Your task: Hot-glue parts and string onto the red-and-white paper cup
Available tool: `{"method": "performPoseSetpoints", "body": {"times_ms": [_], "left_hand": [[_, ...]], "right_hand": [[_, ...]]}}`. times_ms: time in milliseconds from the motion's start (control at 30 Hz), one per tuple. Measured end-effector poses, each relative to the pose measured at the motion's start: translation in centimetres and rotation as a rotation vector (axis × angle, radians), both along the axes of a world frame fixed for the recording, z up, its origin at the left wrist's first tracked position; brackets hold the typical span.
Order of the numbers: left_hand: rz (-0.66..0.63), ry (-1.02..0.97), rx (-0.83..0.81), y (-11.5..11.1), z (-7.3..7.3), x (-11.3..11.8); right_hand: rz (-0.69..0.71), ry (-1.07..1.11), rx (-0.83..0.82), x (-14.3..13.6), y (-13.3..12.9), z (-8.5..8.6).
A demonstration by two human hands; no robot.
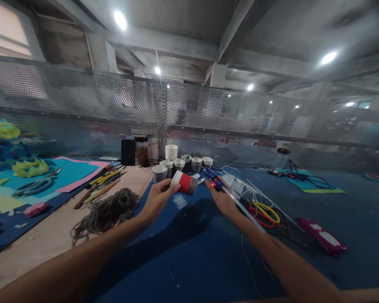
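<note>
Tilted on its side, a small paper cup (185,183) with a red band and a grey cord-like wrap near its base is held by its rim end in my left hand (159,198). My right hand (221,198) grips a blue hot glue gun (212,177) with a red light glowing on it. A clear glue stick (243,208) runs back from the gun along my right forearm. The gun's nozzle points away from me, a little to the right of the cup and apart from it. Several wrapped cups (159,171) stand just behind.
On the left lie a tangle of grey cord (109,212), pens and tools (104,181), scissors (39,184) and coloured sheets (76,168). Stacked white cups (171,152) and a dark-filled jar (142,151) stand behind. To the right are yellow and red cables (267,212) and a purple packet (322,236).
</note>
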State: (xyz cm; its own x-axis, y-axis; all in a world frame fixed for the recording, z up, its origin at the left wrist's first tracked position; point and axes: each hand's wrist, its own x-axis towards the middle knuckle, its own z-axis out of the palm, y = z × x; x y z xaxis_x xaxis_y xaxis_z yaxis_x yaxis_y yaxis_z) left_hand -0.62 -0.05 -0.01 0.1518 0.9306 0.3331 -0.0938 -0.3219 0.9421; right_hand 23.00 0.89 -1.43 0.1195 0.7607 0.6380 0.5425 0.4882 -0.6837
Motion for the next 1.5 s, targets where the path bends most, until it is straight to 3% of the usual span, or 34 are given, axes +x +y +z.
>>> {"method": "performPoseSetpoints", "body": {"times_ms": [67, 200, 433, 567, 700, 967, 1200, 1500], "left_hand": [[-0.031, -0.016, -0.017, 0.1, -0.3, 0.0], [-0.05, -0.007, -0.032, -0.3, -0.4, -0.3], [-0.085, 0.094, -0.096, -3.9, -2.2, -1.0], [-0.035, 0.209, -0.12, -5.5, -3.9, -1.3], [0.02, 0.222, -0.129, -6.1, -4.6, -1.4], [0.096, 0.347, -0.057, -6.3, -4.6, -2.1], [0.289, 0.53, 0.13, -6.9, -3.9, -2.2], [0.502, 0.668, 0.246, -6.8, -3.7, -2.5]], "right_hand": [[0.009, -0.068, 0.036, 0.2, 0.4, -0.2], [-0.096, -0.299, -0.057, 0.9, 1.4, -1.3], [-0.108, -0.563, -0.27, 1.9, 0.0, -3.4], [-0.045, -0.569, -0.338, 1.8, -1.6, -4.1], [-0.013, -0.56, -0.36, 1.6, -2.0, -4.4], [0.078, -0.486, -0.356, 2.3, -1.5, -3.8], [0.179, -0.418, -0.339, 3.5, -0.9, -4.1], [0.263, -0.408, -0.367, 4.7, -0.3, -3.8]]}}
